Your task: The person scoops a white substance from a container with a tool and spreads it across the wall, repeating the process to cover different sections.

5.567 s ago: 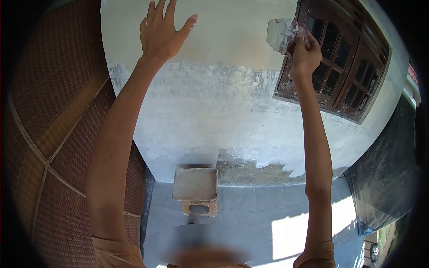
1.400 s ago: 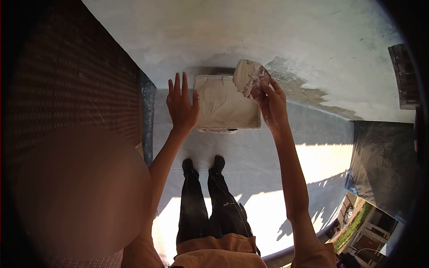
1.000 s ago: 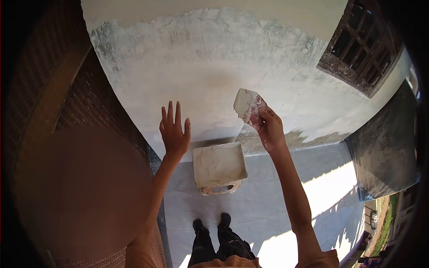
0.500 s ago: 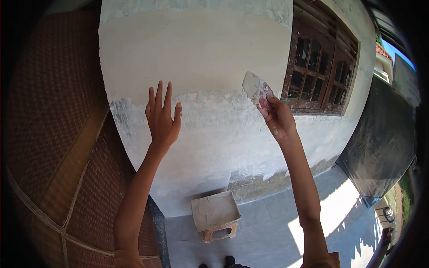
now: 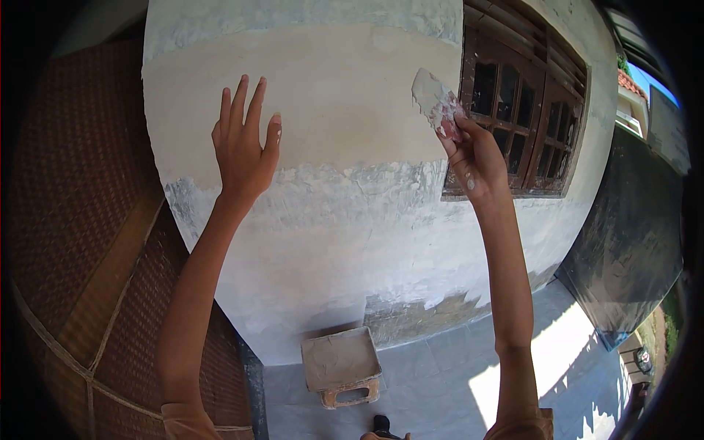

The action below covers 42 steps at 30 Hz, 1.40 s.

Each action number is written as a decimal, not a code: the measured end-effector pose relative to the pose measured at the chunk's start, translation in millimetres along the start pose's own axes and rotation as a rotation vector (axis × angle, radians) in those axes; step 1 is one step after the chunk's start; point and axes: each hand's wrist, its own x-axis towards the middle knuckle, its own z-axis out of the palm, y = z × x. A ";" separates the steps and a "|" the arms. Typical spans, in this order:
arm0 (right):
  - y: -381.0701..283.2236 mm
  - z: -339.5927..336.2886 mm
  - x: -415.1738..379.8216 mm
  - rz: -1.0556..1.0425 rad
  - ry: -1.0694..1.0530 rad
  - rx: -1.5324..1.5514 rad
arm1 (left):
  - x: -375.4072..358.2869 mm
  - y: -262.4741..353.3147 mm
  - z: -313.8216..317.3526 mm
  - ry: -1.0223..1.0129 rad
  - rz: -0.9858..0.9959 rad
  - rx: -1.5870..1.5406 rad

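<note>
My right hand [image 5: 477,155] is closed round a putty scraper [image 5: 438,103], its blade and reddish grip smeared with pale putty. The scraper points up and to the left, beside the window frame and over the wall [image 5: 345,95] in this view. Spread out with fingers up, my left hand [image 5: 246,150] holds nothing and is in front of the wall's smooth cream band. A rough whitish strip [image 5: 352,180] crosses the wall below both hands. Spots of putty show on the left thumb and the right wrist.
A stool with a putty-covered top [image 5: 341,359] stands on the grey floor [image 5: 433,381] below. Brown woven panels [image 5: 88,169] rise on the left. At right are a wooden window [image 5: 506,95] and a dark sheet [image 5: 627,235]. A foot [image 5: 381,423] shows at the bottom.
Both hands have moved up in view, the left also leftward and the right with the scraper slightly rightward. The camera view has shifted a little.
</note>
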 end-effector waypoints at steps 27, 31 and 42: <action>55.1 -9.2 169.9 -0.344 0.089 -0.470 | 51.0 -43.8 144.9 0.072 0.093 -0.005; 80.9 3.5 200.7 -0.753 0.079 -0.766 | 62.7 -61.3 171.0 0.045 0.112 0.020; 111.6 11.2 307.4 -1.634 -0.437 -1.333 | 89.1 -70.4 200.1 0.030 0.080 0.128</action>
